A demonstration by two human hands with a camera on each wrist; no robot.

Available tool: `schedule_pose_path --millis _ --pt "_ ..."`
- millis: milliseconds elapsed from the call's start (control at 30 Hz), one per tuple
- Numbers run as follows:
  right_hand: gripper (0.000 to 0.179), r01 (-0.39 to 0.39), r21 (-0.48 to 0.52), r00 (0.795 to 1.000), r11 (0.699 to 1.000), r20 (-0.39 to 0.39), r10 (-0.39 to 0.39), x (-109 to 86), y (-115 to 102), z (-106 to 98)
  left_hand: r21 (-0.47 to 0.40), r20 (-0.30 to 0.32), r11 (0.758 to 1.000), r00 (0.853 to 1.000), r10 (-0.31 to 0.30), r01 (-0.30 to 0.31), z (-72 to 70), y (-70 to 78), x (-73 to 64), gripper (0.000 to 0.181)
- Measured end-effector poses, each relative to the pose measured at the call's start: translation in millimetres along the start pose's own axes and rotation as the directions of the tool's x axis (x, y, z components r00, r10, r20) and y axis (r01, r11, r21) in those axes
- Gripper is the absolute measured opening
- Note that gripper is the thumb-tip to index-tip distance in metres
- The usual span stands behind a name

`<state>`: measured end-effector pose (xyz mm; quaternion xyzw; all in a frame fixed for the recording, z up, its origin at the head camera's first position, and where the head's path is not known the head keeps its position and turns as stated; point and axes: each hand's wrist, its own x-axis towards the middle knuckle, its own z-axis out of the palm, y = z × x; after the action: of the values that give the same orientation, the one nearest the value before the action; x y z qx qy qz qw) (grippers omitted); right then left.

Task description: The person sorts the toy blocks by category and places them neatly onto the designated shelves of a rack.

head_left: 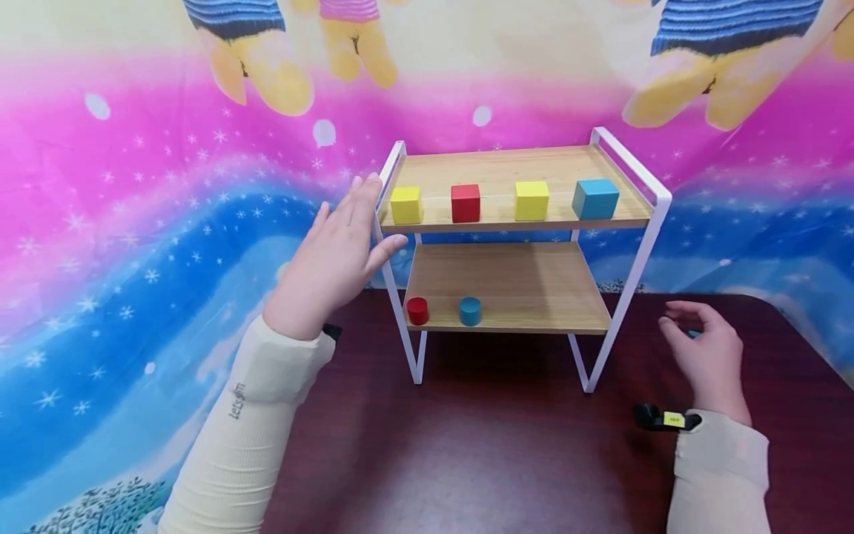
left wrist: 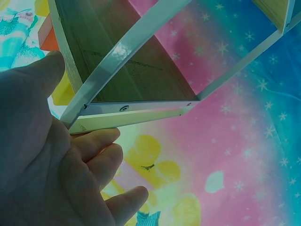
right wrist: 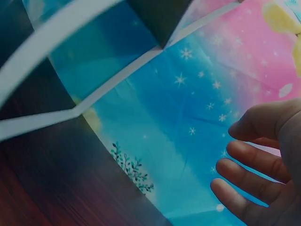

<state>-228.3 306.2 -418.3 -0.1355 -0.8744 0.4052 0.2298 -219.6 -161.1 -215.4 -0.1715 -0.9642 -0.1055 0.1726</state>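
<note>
A two-tier wooden shelf (head_left: 507, 274) with a white metal frame stands on the table. On its upper board sit a yellow cube (head_left: 406, 205), a red cube (head_left: 465, 203), a second yellow cube (head_left: 531, 201) and a blue cube (head_left: 596, 199). The lower board bears a red cylinder (head_left: 417, 311) and a blue cylinder (head_left: 470, 311) at the left. My left hand (head_left: 336, 256), fingers extended, is at the upper left corner of the frame, seemingly touching it. To the right of the shelf, my right hand (head_left: 710, 356) hovers with loosely bent fingers. A small blue patch shows behind them; its kind is hidden.
The dark wooden table (head_left: 480, 460) extends in front of and beside the shelf. A patterned cloth backdrop (head_left: 167, 222) hangs close behind it and along the left. The shelf's right leg (head_left: 623, 297) stands between the boards and my right hand.
</note>
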Motion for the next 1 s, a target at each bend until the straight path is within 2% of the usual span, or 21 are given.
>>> schedule_pose_path --millis 233,433,767,1000 --pt "0.044 0.058 -0.075 0.996 0.996 0.073 -0.052 14.0 11 -7 0.003 -0.007 1.0 1.0 0.006 -0.006 -0.5 -1.3 0.8 0.085" --pt "0.048 0.136 -0.096 0.981 0.986 0.154 -0.12 21.7 28 -14 -0.001 -0.006 1.0 1.0 0.014 -0.014 0.2 -2.6 1.9 0.085" --pt "0.053 0.136 -0.106 0.964 0.985 0.244 -0.106 33.4 53 -27 0.005 -0.001 1.0 1.0 0.014 -0.014 0.2 -3.4 2.2 0.085" --pt "0.053 0.166 -0.11 0.95 0.98 0.284 -0.129 41.2 67 -31 0.009 0.002 1.0 1.0 0.008 -0.008 0.6 -3.6 2.2 0.086"
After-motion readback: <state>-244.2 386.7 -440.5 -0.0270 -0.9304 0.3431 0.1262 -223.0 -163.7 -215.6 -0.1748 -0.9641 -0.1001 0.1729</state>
